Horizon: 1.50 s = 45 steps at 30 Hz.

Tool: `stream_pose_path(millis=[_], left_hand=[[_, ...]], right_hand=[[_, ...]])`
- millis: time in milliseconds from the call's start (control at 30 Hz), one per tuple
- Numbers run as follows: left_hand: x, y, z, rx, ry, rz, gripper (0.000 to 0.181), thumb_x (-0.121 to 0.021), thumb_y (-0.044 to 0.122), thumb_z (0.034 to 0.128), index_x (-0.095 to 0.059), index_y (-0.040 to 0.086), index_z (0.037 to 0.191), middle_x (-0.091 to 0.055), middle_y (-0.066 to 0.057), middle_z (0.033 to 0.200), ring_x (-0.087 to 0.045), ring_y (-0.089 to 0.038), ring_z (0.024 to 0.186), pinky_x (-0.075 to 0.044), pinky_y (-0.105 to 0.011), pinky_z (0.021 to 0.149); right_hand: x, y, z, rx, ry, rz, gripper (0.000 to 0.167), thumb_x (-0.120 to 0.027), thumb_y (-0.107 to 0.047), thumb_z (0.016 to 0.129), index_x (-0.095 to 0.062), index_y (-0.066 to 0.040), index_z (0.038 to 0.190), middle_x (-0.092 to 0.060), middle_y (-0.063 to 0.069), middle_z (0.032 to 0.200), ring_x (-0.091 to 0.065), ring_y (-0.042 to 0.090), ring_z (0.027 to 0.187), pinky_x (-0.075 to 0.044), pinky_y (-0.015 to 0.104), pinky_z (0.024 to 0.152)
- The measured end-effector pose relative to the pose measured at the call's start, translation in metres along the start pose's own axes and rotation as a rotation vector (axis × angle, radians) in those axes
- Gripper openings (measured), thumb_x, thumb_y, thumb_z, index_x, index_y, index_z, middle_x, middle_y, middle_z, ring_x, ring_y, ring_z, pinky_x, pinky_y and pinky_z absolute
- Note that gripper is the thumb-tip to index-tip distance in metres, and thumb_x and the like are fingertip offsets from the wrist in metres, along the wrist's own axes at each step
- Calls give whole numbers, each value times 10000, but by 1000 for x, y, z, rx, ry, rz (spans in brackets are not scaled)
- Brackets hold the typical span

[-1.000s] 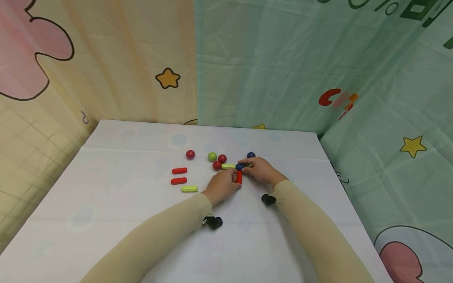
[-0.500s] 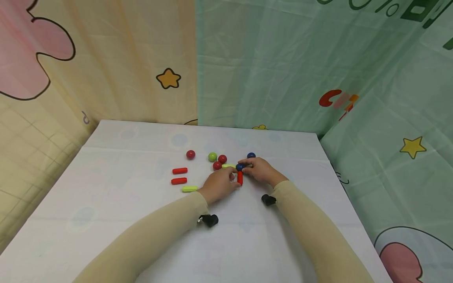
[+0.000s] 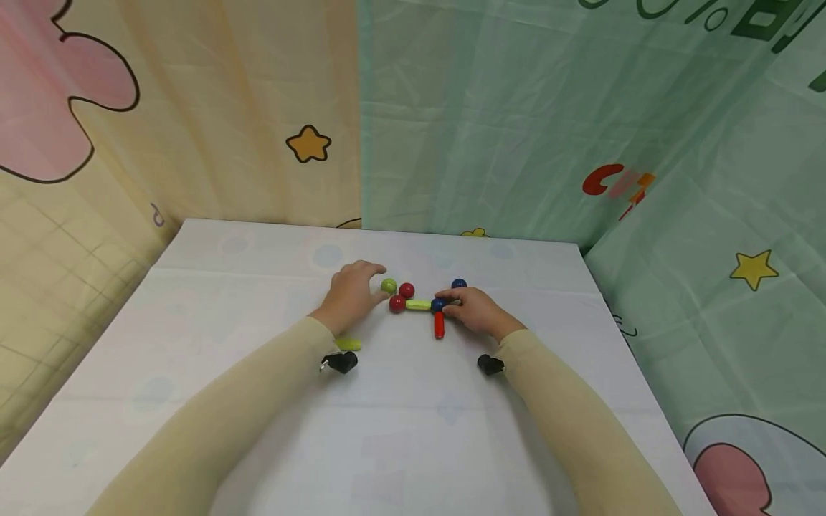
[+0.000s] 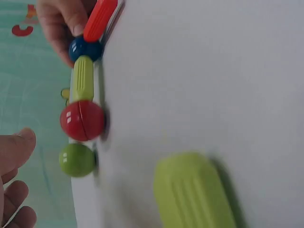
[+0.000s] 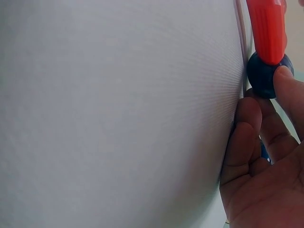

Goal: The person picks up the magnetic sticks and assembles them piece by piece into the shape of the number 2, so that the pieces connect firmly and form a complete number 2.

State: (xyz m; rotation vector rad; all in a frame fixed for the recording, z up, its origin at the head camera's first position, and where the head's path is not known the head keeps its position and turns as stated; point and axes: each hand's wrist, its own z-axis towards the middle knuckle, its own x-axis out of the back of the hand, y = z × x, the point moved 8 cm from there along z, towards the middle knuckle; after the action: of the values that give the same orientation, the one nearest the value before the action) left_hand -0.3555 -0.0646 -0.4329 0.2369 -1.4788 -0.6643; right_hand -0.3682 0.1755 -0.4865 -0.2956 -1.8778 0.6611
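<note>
My right hand (image 3: 476, 311) pinches a dark blue ball (image 3: 438, 304) between thumb and fingers. A red ribbed rod (image 3: 439, 325) joins that ball and points toward me. On the ball's left a yellow-green rod (image 3: 418, 305) links it to a red ball (image 3: 397, 304). My left hand (image 3: 351, 295) holds nothing; its thumb and fingers are spread just left of a green ball (image 3: 388, 286). In the left wrist view the green ball (image 4: 77, 160) lies beside the red ball (image 4: 83, 120), with the left fingers (image 4: 16, 149) apart from both.
Another red ball (image 3: 406, 290) sits behind the joined pieces, and a second blue ball (image 3: 459, 284) lies beyond my right hand. A loose yellow-green rod (image 3: 348, 345) lies by my left wrist, partly hidden by the sleeve. Curtains stand behind the white table (image 3: 400, 444).
My left hand has let go of the red rod and moved left and away from me to the green ball, covering the loose red pieces. My right hand stays on the blue ball.
</note>
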Motion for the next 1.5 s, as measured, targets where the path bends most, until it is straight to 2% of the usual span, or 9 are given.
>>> stream_pose_path(millis=[100, 300, 433, 667, 933, 1200, 1433, 1500], left_hand=[[8, -22, 4, 60, -6, 7, 557, -779, 271, 969, -585, 120, 1469, -554, -134, 1534, -478, -390, 1435, -343, -602, 1190], [11, -55, 7, 153, -69, -4, 602, -764, 266, 974, -533, 127, 1512, -529, -148, 1556, -472, -397, 1432, -328, -612, 1183], [8, -69, 6, 220, -125, -51, 631, -752, 272, 976, -505, 115, 1535, -526, -154, 1560, -507, -387, 1381, -346, -620, 1178], [2, -86, 2, 352, -191, -205, 627, -714, 253, 999, -459, 162, 1564, -502, -126, 1557, -493, -368, 1310, -487, -557, 1114], [0, -95, 5, 376, -190, -233, 514, -676, 265, 1030, -534, 189, 1518, -543, -130, 1495, -498, -362, 1266, -499, -505, 1065], [1, -96, 5, 394, -183, -218, 504, -668, 277, 1043, -540, 185, 1522, -555, -149, 1478, -501, -365, 1245, -494, -491, 1049], [2, -96, 5, 411, -169, -223, 493, -659, 276, 1047, -544, 181, 1517, -553, -153, 1484, -504, -366, 1242, -489, -497, 1054], [1, -97, 4, 417, -174, -233, 499, -662, 280, 1046, -539, 185, 1520, -545, -153, 1488, -494, -367, 1253, -497, -488, 1044]], right_hand=[[0, 0, 0, 1, 0, 8, 394, -630, -244, 1070, -638, -262, 1464, -609, 96, 1506, -547, 266, 1143, -500, 370, 970], [0, 2, 0, -7, -4, 13, 391, -631, -248, 1070, -639, -266, 1461, -626, 87, 1480, -545, 249, 1020, -445, 299, 775], [0, 3, 1, -11, -7, 17, 393, -632, -246, 1070, -638, -268, 1462, -627, 88, 1471, -545, 244, 991, -428, 278, 737], [-1, 2, 1, -10, -13, 27, 397, -629, -239, 1072, -633, -257, 1468, -621, 101, 1474, -549, 246, 1003, -447, 279, 735], [-1, 0, -1, -17, -4, 12, 399, -631, -244, 1071, -632, -270, 1469, -628, 92, 1466, -548, 254, 1045, -460, 286, 780], [0, 1, 0, -16, 0, 21, 394, -622, -240, 1076, -631, -268, 1469, -616, 103, 1475, -547, 263, 1082, -467, 301, 798], [0, 2, 1, -32, -2, 19, 392, -626, -269, 1074, -633, -291, 1465, -600, 96, 1504, -545, 271, 1141, -500, 363, 961], [0, 2, 1, -33, -1, 17, 393, -624, -267, 1075, -632, -290, 1467, -600, 101, 1504, -546, 271, 1143, -504, 372, 966]])
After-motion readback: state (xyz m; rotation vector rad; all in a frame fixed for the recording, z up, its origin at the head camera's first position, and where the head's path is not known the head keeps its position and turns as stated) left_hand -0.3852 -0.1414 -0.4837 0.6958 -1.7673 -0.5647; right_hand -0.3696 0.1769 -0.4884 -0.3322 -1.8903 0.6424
